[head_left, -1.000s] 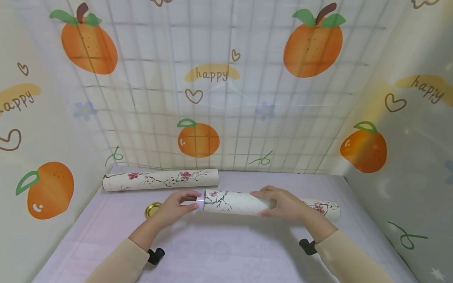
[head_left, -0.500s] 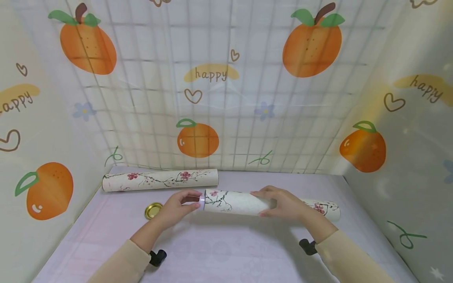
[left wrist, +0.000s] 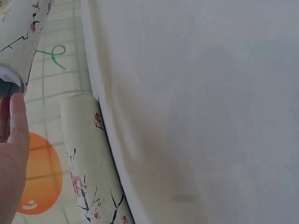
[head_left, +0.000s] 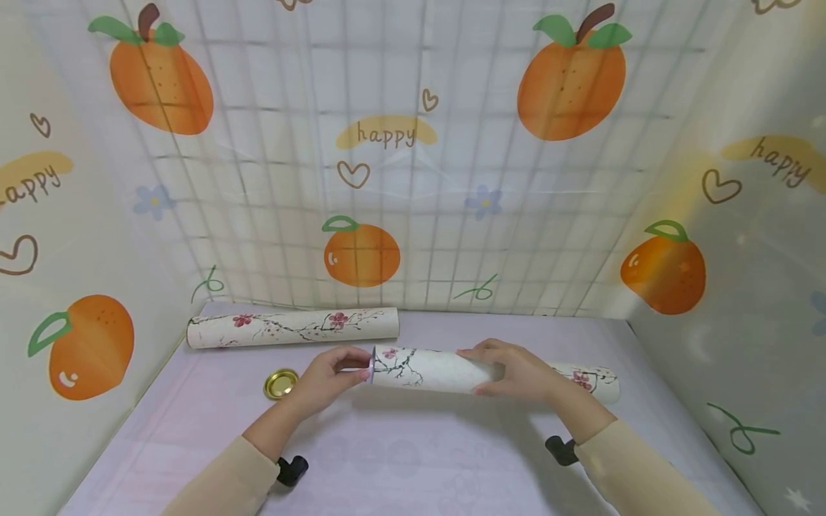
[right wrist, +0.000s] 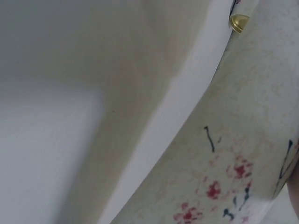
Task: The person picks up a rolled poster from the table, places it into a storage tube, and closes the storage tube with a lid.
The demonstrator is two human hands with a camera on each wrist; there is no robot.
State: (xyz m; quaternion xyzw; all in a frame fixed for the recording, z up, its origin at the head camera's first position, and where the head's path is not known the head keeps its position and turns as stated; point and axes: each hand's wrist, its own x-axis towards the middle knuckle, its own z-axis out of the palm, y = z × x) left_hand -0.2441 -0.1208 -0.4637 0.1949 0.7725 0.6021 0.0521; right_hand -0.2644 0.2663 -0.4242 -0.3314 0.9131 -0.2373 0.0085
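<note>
Across the middle of the table, my right hand (head_left: pixel 516 369) grips a cream cardboard tube (head_left: pixel 439 371) printed with plum branches and pink blossoms. The tube lies sideways, its right part partly behind that hand. At its left end my left hand (head_left: pixel 328 380) pinches a pale lilac-white roll of paper (head_left: pixel 371 367), of which only a thin rim sticks out. Inside the tube's mouth, the left wrist view shows the paper's white curled edge (left wrist: pixel 8 75), fingertips right at it. In the right wrist view the tube's printed side (right wrist: pixel 247 102) fills the right part.
A second tube (head_left: pixel 293 329) with the same blossom print lies at the back left by the patterned curtain (head_left: pixel 439 215). A round gold lid (head_left: pixel 280 385) rests on the pale table cloth (head_left: pixel 400 459), just left of my left hand. Black wrist mounts (head_left: pixel 293 471) jut from the sleeves.
The paper roll has slid rightward into the tube, from a short stub to a thin rim. My left hand has moved right with it. The right hand and tube stay put.
</note>
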